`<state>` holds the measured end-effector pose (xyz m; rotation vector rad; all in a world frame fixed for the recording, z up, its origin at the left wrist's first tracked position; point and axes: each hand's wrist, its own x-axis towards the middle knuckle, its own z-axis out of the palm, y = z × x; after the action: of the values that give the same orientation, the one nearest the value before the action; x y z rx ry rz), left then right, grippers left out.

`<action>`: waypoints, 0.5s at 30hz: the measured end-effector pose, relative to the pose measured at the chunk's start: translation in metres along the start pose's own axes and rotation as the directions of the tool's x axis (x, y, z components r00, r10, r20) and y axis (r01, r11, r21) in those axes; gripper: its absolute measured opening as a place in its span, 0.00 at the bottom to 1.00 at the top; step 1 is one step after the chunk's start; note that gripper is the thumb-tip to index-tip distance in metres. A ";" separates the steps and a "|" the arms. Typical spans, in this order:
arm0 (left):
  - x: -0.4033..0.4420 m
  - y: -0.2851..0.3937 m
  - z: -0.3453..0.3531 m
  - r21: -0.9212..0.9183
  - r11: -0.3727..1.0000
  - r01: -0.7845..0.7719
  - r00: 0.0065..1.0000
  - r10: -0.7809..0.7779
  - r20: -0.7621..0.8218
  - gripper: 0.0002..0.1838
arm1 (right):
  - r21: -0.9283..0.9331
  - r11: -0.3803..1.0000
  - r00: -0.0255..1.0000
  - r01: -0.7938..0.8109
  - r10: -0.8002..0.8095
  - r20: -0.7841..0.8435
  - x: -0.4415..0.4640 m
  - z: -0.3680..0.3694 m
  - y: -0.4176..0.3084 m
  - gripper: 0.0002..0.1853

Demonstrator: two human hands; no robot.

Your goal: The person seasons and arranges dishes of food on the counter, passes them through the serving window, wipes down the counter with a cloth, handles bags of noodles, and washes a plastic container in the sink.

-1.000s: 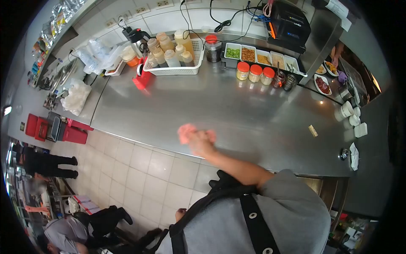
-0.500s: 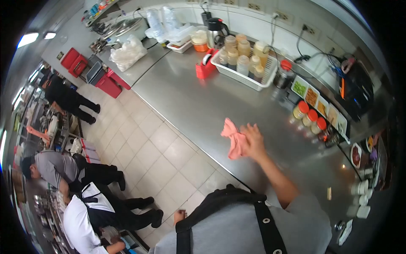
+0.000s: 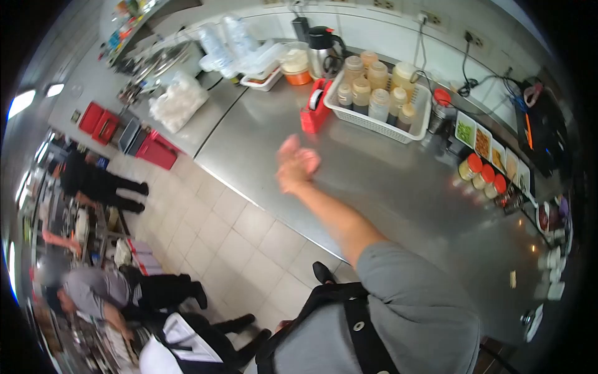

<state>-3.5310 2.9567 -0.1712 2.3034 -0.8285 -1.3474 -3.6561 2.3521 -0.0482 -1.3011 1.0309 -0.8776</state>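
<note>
My right hand (image 3: 291, 176) presses on a pink cloth (image 3: 310, 160) on the steel counter (image 3: 249, 146), a short way from the red tape dispenser (image 3: 316, 112). Its fingers are blurred, and cloth shows beyond and beside them. Only a sliver of my left hand (image 3: 283, 325) shows beside my apron, low over the floor side. The fingers of that hand are hidden.
A white basket (image 3: 374, 121) of squeeze bottles and a steel thermos (image 3: 325, 53) stand along the wall. Red-lidded jars (image 3: 471, 167) and topping trays (image 3: 465, 131) sit to the right. Two co-workers (image 3: 106, 290) bend at the opposite station; another person (image 3: 93, 177) stands farther off.
My right hand has slid the cloth left and farther along the counter, toward the tape dispenser. My view has shifted, and a black shoe now shows by the counter's edge.
</note>
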 end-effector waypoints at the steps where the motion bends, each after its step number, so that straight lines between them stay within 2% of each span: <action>1: 0.018 0.009 -0.020 0.015 1.000 -0.020 1.000 0.020 0.007 0.10 | -0.186 0.982 0.988 0.011 0.018 0.152 0.000 0.031 -0.008 0.31; 2: 0.037 0.017 -0.038 0.010 0.999 -0.035 0.999 0.035 0.010 0.10 | -0.408 0.902 0.940 0.139 0.009 0.340 -0.006 0.054 -0.025 0.31; 3: 0.055 0.025 -0.057 -0.009 0.999 -0.043 0.999 0.043 0.009 0.10 | -0.492 0.821 0.874 0.289 -0.017 0.485 -0.020 0.071 -0.034 0.31; 4: 0.073 0.035 -0.074 -0.024 0.998 -0.052 0.998 0.052 0.018 0.10 | -0.498 0.762 0.819 0.414 -0.074 0.569 -0.036 0.082 -0.039 0.31; 5: 0.085 0.055 -0.091 -0.080 0.995 -0.053 0.998 0.055 0.031 0.10 | -0.555 0.556 0.784 0.619 -0.398 0.477 -0.062 0.076 -0.021 0.29; 6: 0.104 0.067 -0.104 -0.092 0.995 -0.039 0.998 0.043 0.046 0.10 | -0.696 0.297 0.659 0.654 -0.676 0.330 -0.087 0.069 -0.002 0.27; 7: 0.140 0.057 -0.115 -0.143 0.987 -0.067 0.991 0.083 0.108 0.11 | -0.735 0.293 0.631 0.612 -0.741 0.231 -0.107 0.041 -0.009 0.25; 8: 0.159 0.067 -0.126 -0.148 0.989 -0.023 0.986 0.047 0.160 0.11 | -0.621 0.501 0.711 0.603 -0.690 0.134 -0.128 0.006 -0.007 0.22; 9: 0.156 0.103 -0.143 0.108 0.929 -0.354 0.914 0.319 0.251 0.11 | -0.467 0.679 0.779 0.567 -0.626 0.035 -0.150 -0.029 -0.005 0.19; 10: 0.158 0.127 -0.142 -0.002 0.991 -0.136 0.973 0.134 0.186 0.11 | -0.090 0.891 0.892 0.444 -0.449 -0.044 -0.175 -0.083 -0.002 0.18; 11: 0.161 0.148 -0.136 0.092 0.992 -0.087 0.987 0.074 0.139 0.10 | 0.326 0.905 0.961 0.275 -0.249 -0.120 -0.202 -0.137 -0.001 0.17; 12: 0.167 0.164 -0.132 0.074 0.994 -0.078 0.984 0.065 0.165 0.10 | -0.132 0.913 0.883 0.386 -0.407 -0.232 -0.248 -0.178 -0.004 0.16; 13: 0.173 0.177 -0.125 0.090 0.992 -0.087 0.978 0.068 0.197 0.10 | -0.734 0.661 0.761 0.155 -0.554 -0.338 -0.295 -0.219 -0.009 0.16; 14: 0.169 0.194 -0.114 0.155 0.982 -0.110 0.972 0.074 0.223 0.10 | -0.899 0.393 0.610 -0.195 -0.669 -0.425 -0.342 -0.260 -0.014 0.15; 15: 0.168 0.210 -0.103 0.218 0.966 -0.139 0.965 0.083 0.249 0.10 | -0.825 0.391 0.555 -0.408 -0.612 -0.564 -0.393 -0.299 -0.001 0.14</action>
<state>-3.4432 2.6878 -0.1162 2.2500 -1.2348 -1.5694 -4.0658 2.6236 -0.0018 -1.9463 2.5650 -1.1087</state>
